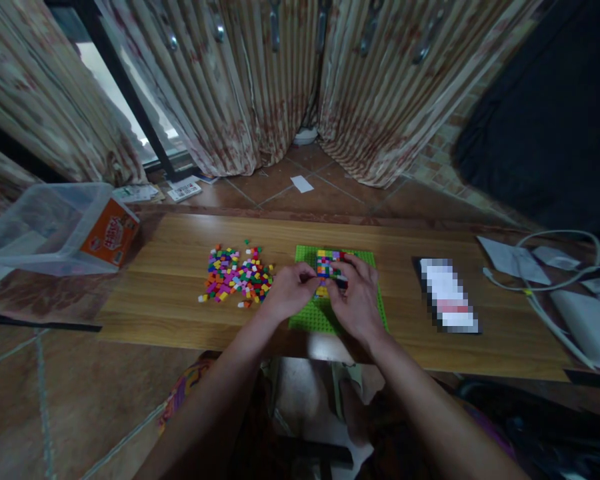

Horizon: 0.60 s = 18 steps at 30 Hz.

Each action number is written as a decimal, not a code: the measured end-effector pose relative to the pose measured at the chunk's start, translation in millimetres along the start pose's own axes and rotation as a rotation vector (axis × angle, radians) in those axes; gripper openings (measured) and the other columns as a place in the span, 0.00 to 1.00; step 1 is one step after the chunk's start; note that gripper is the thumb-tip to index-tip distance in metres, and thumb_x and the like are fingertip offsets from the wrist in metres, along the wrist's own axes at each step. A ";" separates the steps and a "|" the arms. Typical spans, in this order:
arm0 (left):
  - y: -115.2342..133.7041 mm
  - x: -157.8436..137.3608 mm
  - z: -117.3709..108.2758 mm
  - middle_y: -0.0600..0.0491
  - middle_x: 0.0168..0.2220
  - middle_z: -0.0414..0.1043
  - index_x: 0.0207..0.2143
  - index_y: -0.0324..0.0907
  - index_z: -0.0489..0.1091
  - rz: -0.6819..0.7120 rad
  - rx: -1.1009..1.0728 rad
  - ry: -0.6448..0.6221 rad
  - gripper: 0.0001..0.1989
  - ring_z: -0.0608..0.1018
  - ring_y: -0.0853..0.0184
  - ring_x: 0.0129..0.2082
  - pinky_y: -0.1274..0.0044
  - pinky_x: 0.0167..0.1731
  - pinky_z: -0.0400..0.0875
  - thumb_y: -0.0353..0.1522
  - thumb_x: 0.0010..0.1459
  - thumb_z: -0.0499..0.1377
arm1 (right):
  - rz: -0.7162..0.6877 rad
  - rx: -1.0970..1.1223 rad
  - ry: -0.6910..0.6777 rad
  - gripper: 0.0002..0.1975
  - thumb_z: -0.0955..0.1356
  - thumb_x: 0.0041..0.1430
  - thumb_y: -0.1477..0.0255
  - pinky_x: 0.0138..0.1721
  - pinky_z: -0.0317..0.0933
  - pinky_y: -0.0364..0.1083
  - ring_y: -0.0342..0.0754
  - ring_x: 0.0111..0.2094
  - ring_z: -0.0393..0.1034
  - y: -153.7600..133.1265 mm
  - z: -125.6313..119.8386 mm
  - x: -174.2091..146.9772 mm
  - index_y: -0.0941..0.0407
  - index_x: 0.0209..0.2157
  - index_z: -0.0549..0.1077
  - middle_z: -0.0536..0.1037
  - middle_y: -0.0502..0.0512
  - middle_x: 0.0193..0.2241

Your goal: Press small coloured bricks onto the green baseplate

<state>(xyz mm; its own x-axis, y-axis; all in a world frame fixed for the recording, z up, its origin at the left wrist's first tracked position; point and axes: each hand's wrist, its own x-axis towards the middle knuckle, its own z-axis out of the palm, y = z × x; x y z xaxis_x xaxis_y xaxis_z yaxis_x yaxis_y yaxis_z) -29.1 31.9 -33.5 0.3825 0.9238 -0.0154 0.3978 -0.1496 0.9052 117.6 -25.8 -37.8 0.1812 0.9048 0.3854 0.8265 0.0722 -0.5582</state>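
Note:
A green studded baseplate (310, 321) lies on the wooden table in front of me. On it sits a patch of small multicoloured toy bricks (324, 263), with yellow, orange, blue and purple among them. My left hand (291, 291) reaches the left side of this patch, thumb and forefinger pinched together; anything between the tips is too small to make out. My right hand (359, 293) curls around the patch from the right, its thumb at the near side and fingers at the far right. The hands cover part of the bricks.
Left of the baseplate, loose bricks (250, 275) are spread on the table (165, 293). A blurred-out phone (447, 297) lies to the right. White cables (555, 287) and papers are at the far right, and a clear plastic bin (55, 227) stands at the far left.

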 end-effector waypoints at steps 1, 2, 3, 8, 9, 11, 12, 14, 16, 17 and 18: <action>-1.0 0.3 0.5 0.55 0.26 0.75 0.27 0.40 0.74 -0.003 -0.002 0.003 0.05 0.74 0.70 0.27 0.78 0.29 0.67 0.31 0.53 0.59 | -0.001 0.000 -0.002 0.16 0.65 0.58 0.68 0.55 0.56 0.60 0.59 0.55 0.59 0.1 0.1 -0.1 0.55 0.47 0.74 0.69 0.63 0.53; -1.9 0.6 0.9 0.55 0.26 0.75 0.27 0.40 0.74 -0.007 -0.002 0.004 0.05 0.74 0.70 0.27 0.78 0.30 0.67 0.30 0.53 0.59 | -0.002 0.001 -0.004 0.16 0.65 0.58 0.67 0.55 0.56 0.60 0.59 0.55 0.59 0.0 0.2 -0.1 0.55 0.47 0.74 0.69 0.63 0.53; -2.5 0.8 1.3 0.55 0.26 0.75 0.27 0.40 0.74 -0.009 -0.003 0.004 0.05 0.74 0.70 0.27 0.78 0.30 0.67 0.30 0.53 0.59 | -0.001 0.002 -0.004 0.16 0.65 0.58 0.67 0.55 0.56 0.60 0.59 0.55 0.59 -0.1 0.4 -0.2 0.55 0.47 0.74 0.69 0.62 0.53; -1.7 0.7 1.9 0.55 0.25 0.74 0.27 0.40 0.73 -0.002 -0.015 0.010 0.05 0.73 0.70 0.26 0.79 0.28 0.66 0.29 0.53 0.58 | 0.007 -0.007 0.005 0.16 0.65 0.58 0.67 0.55 0.56 0.60 0.59 0.55 0.59 -0.4 2.1 -1.1 0.55 0.47 0.74 0.69 0.63 0.53; -0.8 0.2 2.1 0.55 0.25 0.74 0.27 0.39 0.73 -0.005 -0.013 0.010 0.05 0.73 0.70 0.26 0.79 0.28 0.66 0.29 0.53 0.58 | 0.005 -0.009 0.008 0.16 0.65 0.58 0.67 0.55 0.56 0.60 0.59 0.55 0.59 0.3 2.6 -1.3 0.55 0.47 0.74 0.69 0.63 0.53; 1.3 -1.5 2.9 0.55 0.25 0.74 0.27 0.39 0.73 -0.015 0.000 0.013 0.05 0.73 0.70 0.26 0.79 0.28 0.66 0.28 0.53 0.57 | -0.005 -0.009 0.012 0.16 0.65 0.58 0.66 0.54 0.57 0.60 0.59 0.55 0.59 2.6 3.9 -1.7 0.55 0.46 0.74 0.69 0.64 0.53; 2.4 -2.8 3.5 0.55 0.25 0.74 0.27 0.39 0.73 -0.021 0.013 0.018 0.06 0.73 0.70 0.26 0.79 0.28 0.65 0.28 0.53 0.57 | -0.012 -0.011 0.014 0.16 0.65 0.58 0.66 0.54 0.57 0.61 0.60 0.55 0.59 3.9 4.6 -1.7 0.55 0.46 0.74 0.69 0.64 0.52; 4.9 -5.8 4.6 0.55 0.26 0.74 0.28 0.40 0.74 -0.027 0.044 0.037 0.06 0.73 0.70 0.26 0.79 0.28 0.66 0.28 0.53 0.56 | -0.033 -0.018 0.023 0.16 0.65 0.58 0.66 0.54 0.57 0.61 0.60 0.55 0.60 5.6 5.7 -1.2 0.55 0.46 0.74 0.70 0.64 0.52; 8.2 -8.8 4.8 0.55 0.26 0.75 0.28 0.40 0.74 -0.025 0.074 0.078 0.07 0.74 0.70 0.26 0.79 0.29 0.66 0.29 0.54 0.56 | -0.051 -0.028 0.057 0.15 0.65 0.59 0.66 0.54 0.56 0.61 0.59 0.54 0.62 4.2 5.9 -0.2 0.56 0.45 0.74 0.71 0.64 0.51; 10.3 -10.1 4.2 0.55 0.26 0.74 0.28 0.41 0.74 -0.020 0.088 0.112 0.07 0.74 0.70 0.26 0.79 0.28 0.65 0.29 0.55 0.55 | -0.063 -0.034 0.084 0.14 0.65 0.60 0.66 0.54 0.56 0.61 0.59 0.54 0.62 2.1 5.6 0.2 0.56 0.45 0.75 0.71 0.64 0.50; 12.7 -11.3 2.9 0.55 0.25 0.74 0.29 0.41 0.73 -0.011 0.094 0.152 0.08 0.73 0.70 0.26 0.79 0.28 0.65 0.30 0.56 0.55 | -0.080 -0.040 0.113 0.14 0.65 0.60 0.66 0.54 0.56 0.60 0.58 0.54 0.63 -0.9 5.1 0.5 0.56 0.44 0.75 0.71 0.64 0.50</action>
<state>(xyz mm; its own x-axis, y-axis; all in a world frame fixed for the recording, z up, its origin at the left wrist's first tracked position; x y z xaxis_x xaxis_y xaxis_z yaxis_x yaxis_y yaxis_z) -26.0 18.5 -23.1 0.2501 0.9671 0.0460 0.4805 -0.1652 0.8613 114.2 -23.3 -40.9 0.1707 0.8433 0.5096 0.8608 0.1240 -0.4936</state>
